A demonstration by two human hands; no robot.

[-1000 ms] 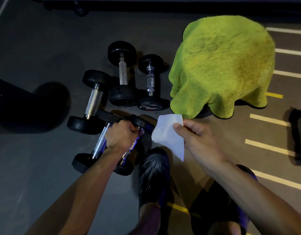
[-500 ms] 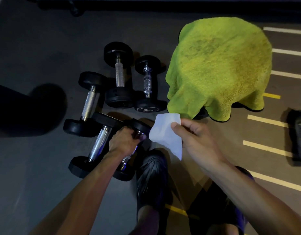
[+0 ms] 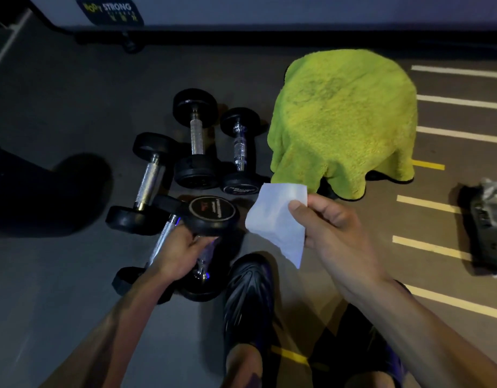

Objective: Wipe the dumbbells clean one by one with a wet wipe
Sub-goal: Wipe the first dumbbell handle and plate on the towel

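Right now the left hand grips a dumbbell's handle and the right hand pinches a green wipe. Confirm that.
Not quite. The wipe is white; the green thing is the towel behind it. The head view shows this. The left hand does grip the dumbbell handle, and the right hand pinches the wipe.

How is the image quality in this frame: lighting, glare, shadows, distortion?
Head view: dim overall; the green towel and white wipe are brightest; chrome dumbbell handles glint; a heavy shadow darkens the left floor; wide-angle bending shows at the edges.
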